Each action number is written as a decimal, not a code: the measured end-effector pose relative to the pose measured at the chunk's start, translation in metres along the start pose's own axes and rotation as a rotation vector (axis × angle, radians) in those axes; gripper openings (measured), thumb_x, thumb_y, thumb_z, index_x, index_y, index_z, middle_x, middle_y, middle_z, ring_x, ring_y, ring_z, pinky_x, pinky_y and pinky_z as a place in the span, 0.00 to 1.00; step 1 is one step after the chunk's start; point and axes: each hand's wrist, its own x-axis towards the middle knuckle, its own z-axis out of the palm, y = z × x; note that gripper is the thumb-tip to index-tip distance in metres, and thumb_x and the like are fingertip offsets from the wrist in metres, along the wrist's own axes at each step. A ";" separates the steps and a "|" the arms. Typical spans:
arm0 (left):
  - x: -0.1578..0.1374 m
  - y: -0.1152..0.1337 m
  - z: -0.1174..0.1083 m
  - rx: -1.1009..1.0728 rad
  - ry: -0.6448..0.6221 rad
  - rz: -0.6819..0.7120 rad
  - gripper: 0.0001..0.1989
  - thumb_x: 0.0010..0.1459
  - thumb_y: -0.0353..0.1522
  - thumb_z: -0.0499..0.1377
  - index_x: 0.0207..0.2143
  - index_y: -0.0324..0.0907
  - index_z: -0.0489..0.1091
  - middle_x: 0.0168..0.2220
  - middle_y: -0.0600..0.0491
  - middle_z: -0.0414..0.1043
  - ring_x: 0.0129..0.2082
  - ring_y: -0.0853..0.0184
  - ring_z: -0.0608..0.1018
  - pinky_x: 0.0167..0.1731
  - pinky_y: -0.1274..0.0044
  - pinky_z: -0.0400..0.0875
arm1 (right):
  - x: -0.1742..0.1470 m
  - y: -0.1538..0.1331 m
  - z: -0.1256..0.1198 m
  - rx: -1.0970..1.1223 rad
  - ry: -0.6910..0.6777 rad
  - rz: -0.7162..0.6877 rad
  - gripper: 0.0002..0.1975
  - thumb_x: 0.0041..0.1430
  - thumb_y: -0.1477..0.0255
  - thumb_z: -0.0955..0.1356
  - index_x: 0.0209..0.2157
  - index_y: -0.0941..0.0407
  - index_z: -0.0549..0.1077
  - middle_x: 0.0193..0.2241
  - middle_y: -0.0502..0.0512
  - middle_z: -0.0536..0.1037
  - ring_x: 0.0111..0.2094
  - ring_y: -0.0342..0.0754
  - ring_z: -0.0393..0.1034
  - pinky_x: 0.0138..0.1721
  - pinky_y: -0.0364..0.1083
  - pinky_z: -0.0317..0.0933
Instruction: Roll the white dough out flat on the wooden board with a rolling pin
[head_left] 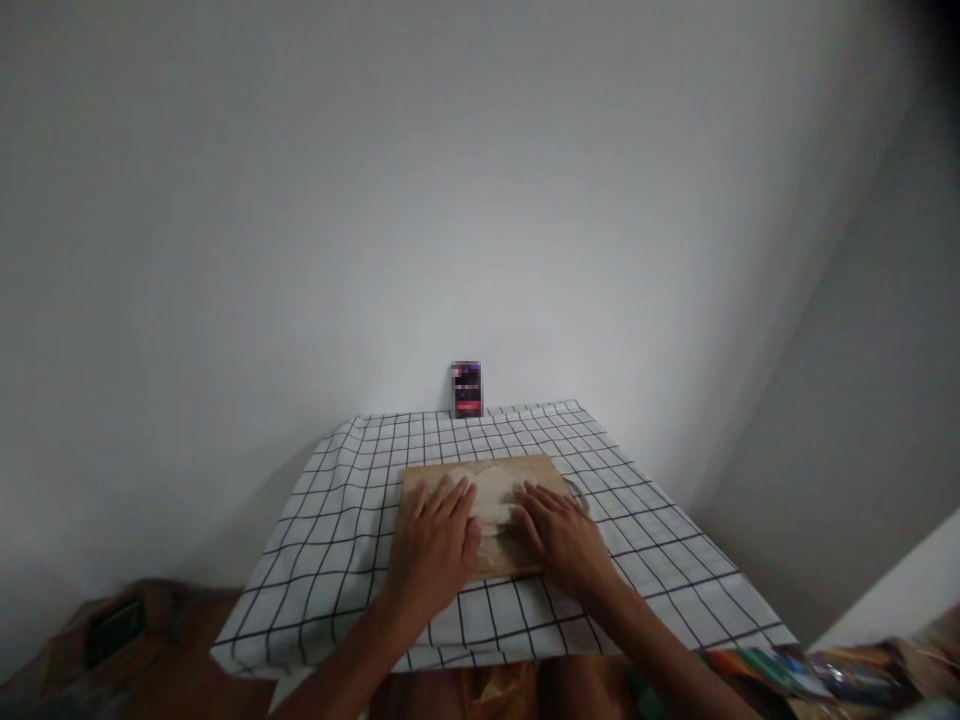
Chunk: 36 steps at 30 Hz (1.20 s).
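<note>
A wooden board (427, 478) lies on the checked tablecloth, with a thin, pale sheet of dough (491, 482) on top. Across the near part of the dough runs a pale, roll-shaped piece (495, 514); whether it is rolled dough or a rolling pin I cannot tell. My left hand (439, 535) rests palm down over its left end, fingers stretched forward. Over the right end lies my right hand (559, 530), also palm down with fingers extended. Both palms hide the ends of the roll.
A white tablecloth (330, 545) with black grid lines covers the table. At its far edge a phone (467, 390) with a blurred screen leans on the wall. Part of a round rim (577, 493) shows beside the board's right edge. Colourful packages (825, 670) lie lower right.
</note>
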 end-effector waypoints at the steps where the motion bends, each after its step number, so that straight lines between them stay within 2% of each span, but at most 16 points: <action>1: -0.009 0.001 -0.001 -0.003 -0.007 0.016 0.26 0.73 0.34 0.51 0.70 0.44 0.65 0.73 0.49 0.63 0.74 0.53 0.63 0.73 0.51 0.55 | -0.006 -0.001 -0.001 0.012 0.002 -0.010 0.24 0.78 0.60 0.56 0.60 0.48 0.77 0.68 0.56 0.73 0.69 0.53 0.65 0.70 0.56 0.57; 3: -0.023 0.002 -0.002 -0.008 -0.012 0.025 0.29 0.70 0.33 0.54 0.72 0.46 0.63 0.74 0.50 0.60 0.75 0.53 0.63 0.74 0.51 0.55 | -0.012 -0.004 -0.004 0.029 0.000 -0.020 0.23 0.78 0.59 0.56 0.58 0.47 0.79 0.66 0.55 0.75 0.69 0.53 0.66 0.70 0.55 0.56; 6: -0.027 0.001 -0.007 -0.032 -0.025 0.017 0.26 0.72 0.33 0.53 0.71 0.47 0.64 0.73 0.51 0.63 0.73 0.56 0.65 0.73 0.54 0.58 | -0.007 -0.007 -0.010 0.034 -0.021 -0.015 0.23 0.78 0.60 0.56 0.52 0.47 0.81 0.62 0.55 0.79 0.67 0.53 0.69 0.70 0.55 0.55; 9: -0.011 -0.002 -0.011 -0.055 -0.057 -0.023 0.24 0.75 0.31 0.47 0.67 0.45 0.69 0.71 0.50 0.66 0.71 0.60 0.69 0.71 0.62 0.64 | 0.007 -0.009 -0.011 0.016 -0.035 0.021 0.23 0.79 0.62 0.56 0.52 0.48 0.81 0.61 0.56 0.80 0.66 0.54 0.71 0.72 0.60 0.51; 11: 0.009 -0.006 -0.012 -0.031 -0.071 -0.093 0.25 0.75 0.30 0.46 0.68 0.43 0.68 0.73 0.46 0.62 0.70 0.59 0.72 0.67 0.63 0.70 | 0.016 -0.008 -0.008 -0.015 -0.033 0.058 0.23 0.78 0.63 0.56 0.55 0.49 0.80 0.63 0.58 0.78 0.67 0.55 0.69 0.72 0.63 0.49; 13: 0.031 -0.012 -0.010 0.021 -0.093 -0.134 0.27 0.73 0.31 0.48 0.72 0.42 0.63 0.76 0.42 0.54 0.70 0.54 0.70 0.63 0.61 0.73 | 0.023 -0.007 -0.003 -0.050 -0.025 0.092 0.22 0.78 0.65 0.56 0.56 0.51 0.79 0.66 0.60 0.75 0.69 0.56 0.66 0.71 0.64 0.50; 15: 0.052 -0.019 -0.006 0.064 -0.145 -0.091 0.29 0.71 0.30 0.51 0.72 0.40 0.62 0.77 0.39 0.51 0.75 0.50 0.61 0.69 0.56 0.64 | 0.029 -0.006 0.001 -0.068 -0.019 0.117 0.22 0.77 0.66 0.57 0.58 0.51 0.78 0.68 0.60 0.72 0.70 0.56 0.64 0.71 0.63 0.51; 17: 0.068 -0.027 -0.002 0.072 -0.217 -0.055 0.29 0.70 0.32 0.52 0.72 0.41 0.64 0.76 0.40 0.52 0.77 0.49 0.54 0.73 0.52 0.52 | 0.032 -0.005 0.003 -0.073 -0.019 0.128 0.22 0.77 0.67 0.57 0.59 0.52 0.77 0.68 0.60 0.72 0.70 0.55 0.64 0.71 0.61 0.52; 19: 0.076 -0.031 0.002 0.062 -0.265 -0.058 0.29 0.70 0.34 0.51 0.72 0.43 0.64 0.76 0.42 0.54 0.78 0.50 0.53 0.74 0.50 0.48 | 0.033 -0.005 0.003 -0.076 -0.014 0.135 0.22 0.77 0.67 0.57 0.60 0.51 0.77 0.68 0.60 0.73 0.69 0.55 0.65 0.70 0.60 0.53; 21: 0.076 -0.033 0.005 0.055 -0.257 -0.075 0.30 0.70 0.34 0.50 0.72 0.44 0.63 0.76 0.45 0.55 0.77 0.50 0.54 0.74 0.49 0.48 | 0.031 -0.007 0.003 -0.078 -0.005 0.139 0.23 0.77 0.67 0.56 0.59 0.51 0.77 0.67 0.59 0.73 0.69 0.55 0.66 0.70 0.60 0.53; 25: 0.056 -0.026 0.009 0.070 -0.146 -0.098 0.29 0.71 0.35 0.49 0.72 0.44 0.64 0.75 0.47 0.59 0.77 0.49 0.56 0.74 0.48 0.48 | 0.025 -0.010 0.002 -0.070 -0.008 0.157 0.22 0.76 0.67 0.57 0.56 0.51 0.79 0.66 0.59 0.75 0.68 0.56 0.67 0.70 0.61 0.54; 30: 0.032 -0.015 0.012 0.066 -0.066 -0.121 0.28 0.72 0.34 0.47 0.71 0.43 0.65 0.74 0.48 0.61 0.77 0.52 0.58 0.75 0.52 0.46 | 0.028 -0.007 -0.001 -0.074 -0.031 0.117 0.21 0.77 0.64 0.57 0.52 0.51 0.80 0.62 0.58 0.79 0.64 0.56 0.72 0.62 0.54 0.65; 33: 0.040 -0.018 0.011 0.058 -0.103 -0.150 0.28 0.72 0.34 0.47 0.70 0.42 0.66 0.74 0.47 0.61 0.76 0.51 0.59 0.75 0.52 0.48 | 0.036 -0.006 -0.005 -0.087 -0.059 0.127 0.21 0.77 0.61 0.57 0.50 0.50 0.81 0.61 0.58 0.80 0.59 0.56 0.77 0.56 0.52 0.70; 36: 0.057 -0.024 0.009 0.056 -0.181 -0.176 0.28 0.71 0.35 0.48 0.70 0.42 0.66 0.73 0.46 0.62 0.76 0.49 0.60 0.72 0.51 0.53 | 0.040 -0.007 -0.007 -0.099 -0.067 0.117 0.22 0.78 0.63 0.57 0.50 0.52 0.80 0.61 0.60 0.79 0.58 0.56 0.77 0.55 0.51 0.70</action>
